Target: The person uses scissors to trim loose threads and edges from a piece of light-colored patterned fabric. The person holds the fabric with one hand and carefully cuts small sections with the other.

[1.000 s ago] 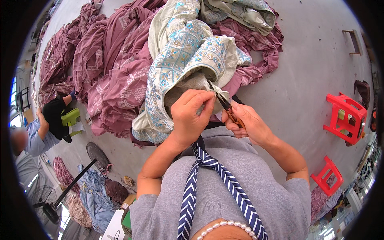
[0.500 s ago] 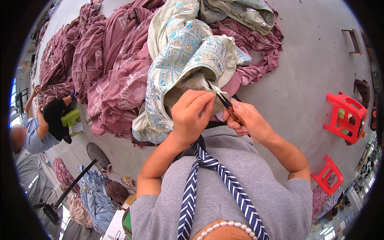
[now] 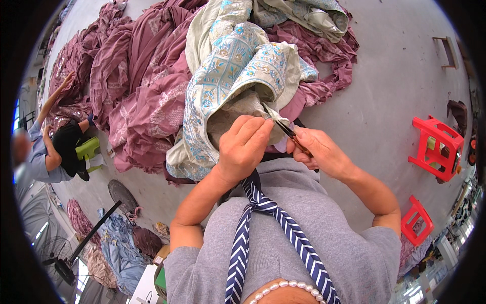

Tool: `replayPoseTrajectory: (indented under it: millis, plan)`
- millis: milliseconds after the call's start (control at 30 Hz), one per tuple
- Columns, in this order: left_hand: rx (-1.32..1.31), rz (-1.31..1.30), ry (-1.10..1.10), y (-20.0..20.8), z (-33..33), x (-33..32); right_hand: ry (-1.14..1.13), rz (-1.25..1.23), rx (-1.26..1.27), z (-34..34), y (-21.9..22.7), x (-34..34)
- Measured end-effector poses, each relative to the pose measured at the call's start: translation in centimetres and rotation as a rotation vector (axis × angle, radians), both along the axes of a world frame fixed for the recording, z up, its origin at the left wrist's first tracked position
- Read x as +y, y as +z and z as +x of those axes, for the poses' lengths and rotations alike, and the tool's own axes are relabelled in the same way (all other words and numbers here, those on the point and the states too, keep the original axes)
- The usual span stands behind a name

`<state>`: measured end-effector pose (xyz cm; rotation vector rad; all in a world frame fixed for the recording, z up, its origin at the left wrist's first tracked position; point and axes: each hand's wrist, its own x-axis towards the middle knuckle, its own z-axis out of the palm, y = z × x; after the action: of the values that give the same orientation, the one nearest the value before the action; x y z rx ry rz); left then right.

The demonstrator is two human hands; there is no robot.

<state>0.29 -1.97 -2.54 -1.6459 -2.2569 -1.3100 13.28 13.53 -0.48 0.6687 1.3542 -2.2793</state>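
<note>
Pale embroidered cloth [image 3: 223, 66], probably soft and limp, is heaped on mauve fabric [image 3: 152, 111]; a fold [image 3: 284, 120], the surest hold, is pinched by the left hand [image 3: 244, 144], scissors [image 3: 287, 130] gripped by the right hand [image 3: 321, 151].

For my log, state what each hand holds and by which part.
Right hand: cutting tool, by its handle. Left hand: pale cloth, pinched beside the blades.
</note>
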Motion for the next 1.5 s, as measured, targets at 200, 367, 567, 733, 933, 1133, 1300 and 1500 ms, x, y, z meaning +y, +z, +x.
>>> replayPoseTrajectory:
  millis: [200,367,567,733,933,1133,1300,1500]
  plan:
    - [-0.023,0.000,0.007,-0.1,0.0,0.0,0.007,-0.012,-0.007,0.1,0.1,-0.1]
    - [-0.023,0.001,0.018,0.0,0.1,0.0,-0.006,-0.013,-0.014,0.0,0.2,-0.1]
    - [-0.015,0.006,-0.001,-0.1,0.0,0.0,-0.007,-0.019,-0.008,0.1,0.0,-0.1]
    - [0.083,-0.012,-0.070,-0.4,-0.1,-0.2,0.000,0.011,-0.016,0.0,0.1,0.0]
    - [0.093,-0.046,-0.123,-0.4,0.0,-0.3,0.095,0.324,0.064,0.2,0.0,0.3]
    - [0.108,-0.044,-0.127,-0.9,0.4,-0.4,0.184,0.884,0.205,0.0,-0.1,-0.4]
    - [0.080,-0.003,-0.105,-1.0,0.5,-0.5,0.140,0.831,0.243,-0.4,-0.2,-0.5]
    - [0.087,0.001,-0.098,-1.1,0.4,-0.6,0.125,0.772,0.233,-0.9,-0.3,-0.4]
